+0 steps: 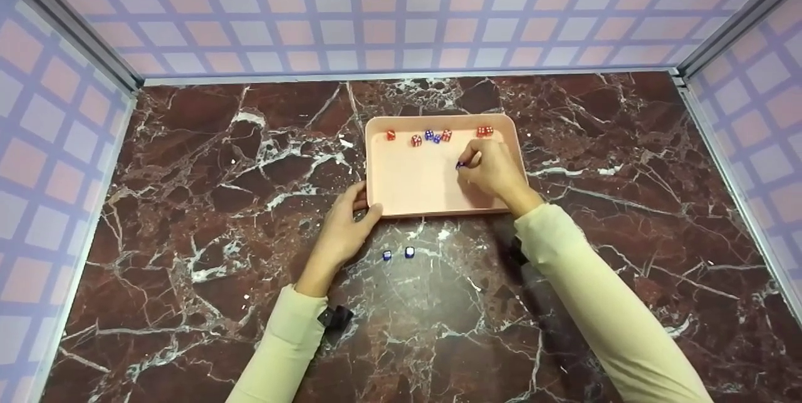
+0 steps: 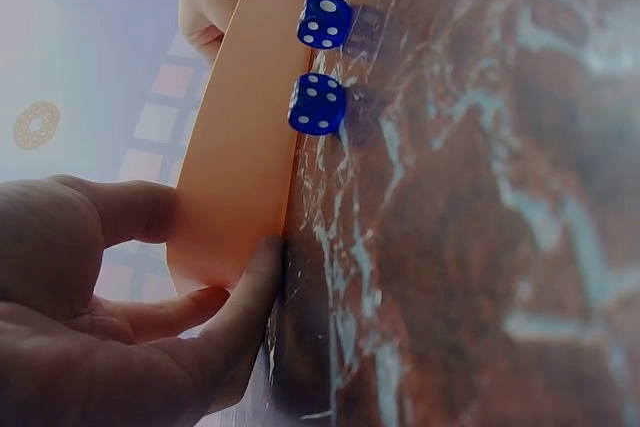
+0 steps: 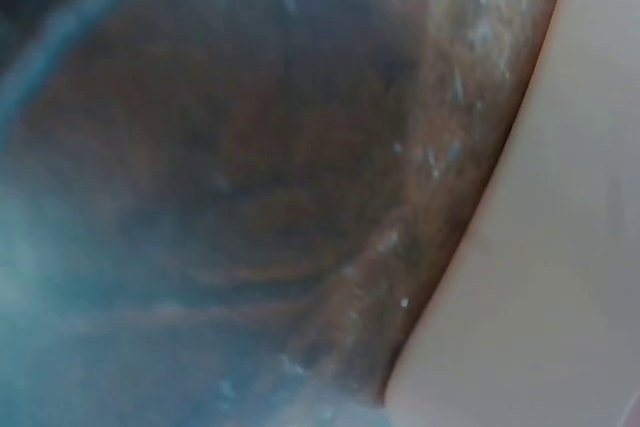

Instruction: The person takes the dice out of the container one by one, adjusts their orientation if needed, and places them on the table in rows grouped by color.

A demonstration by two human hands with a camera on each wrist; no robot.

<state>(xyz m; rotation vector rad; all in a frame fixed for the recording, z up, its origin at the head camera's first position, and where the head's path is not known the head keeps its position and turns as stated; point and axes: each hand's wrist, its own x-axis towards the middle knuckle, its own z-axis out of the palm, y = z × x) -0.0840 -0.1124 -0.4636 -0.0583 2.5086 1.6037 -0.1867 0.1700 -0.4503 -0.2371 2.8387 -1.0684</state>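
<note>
In the head view a pale pink-orange tray (image 1: 413, 183) lies on the marbled table. My left hand (image 1: 346, 224) grips its near left corner, thumb at the near wall and fingers round the left side. My right hand (image 1: 492, 171) is over the tray's right part, pinching a blue die (image 1: 459, 165) between thumb and fingertips. Along the far wall inside lie several red dice (image 1: 416, 140) and two blue dice (image 1: 429, 135). On the table in front of the tray sit two more blue dice with white pips, a left one (image 1: 386, 255) and a right one (image 1: 409, 252).
Brown-red marble tabletop (image 1: 188, 234) surrounds the tray. A checkered back wall (image 1: 401, 27) and side walls (image 1: 50, 108) bound it. The right wrist view is blurred, with the tray's outer wall (image 3: 530, 247) at its right side.
</note>
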